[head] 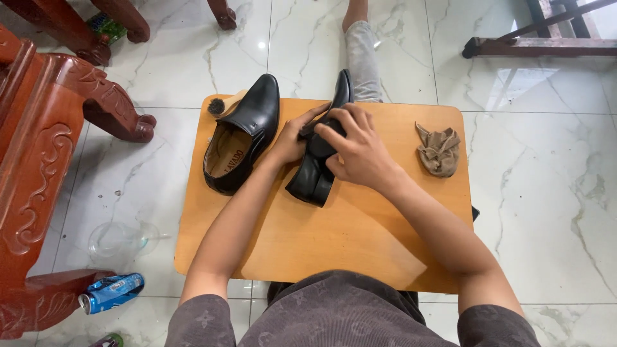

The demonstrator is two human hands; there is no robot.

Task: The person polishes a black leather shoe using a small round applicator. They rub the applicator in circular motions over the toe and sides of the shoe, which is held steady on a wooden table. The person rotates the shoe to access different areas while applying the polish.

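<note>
Nearest the lens, two grey patterned sleeves are seen, and from them two bare forearms are stretched over a low orange wooden counter (360, 250) set on a white marbled floor (546, 212).

Two black leather shoes are counted on the counter. One shoe (319, 168) is held near the middle of the top, turned on its side with its stacked heel toward the camera and its pointed toe aimed away; its leather is smooth, dark and faintly glossy. It is gripped by both hands: the left hand (290, 142) is pressed against its left flank with fingers curled round it, and the right hand (360, 151) is laid over its upper with fingers closed on it — whether anything is pinched beneath them cannot be told.

The second shoe (241, 138) is stood upright just to the left, apart from the hands, its tan insole exposed. One brush (222, 105) with dark bristles is partly hidden behind it. One crumpled brown cloth (439, 150) is left near the counter's right edge.

On the floor at left, one blue can (110, 292) is laid on its side beside carved red wooden furniture (38, 167) — one clear plastic cup (119, 239) is seen nearby.
</note>
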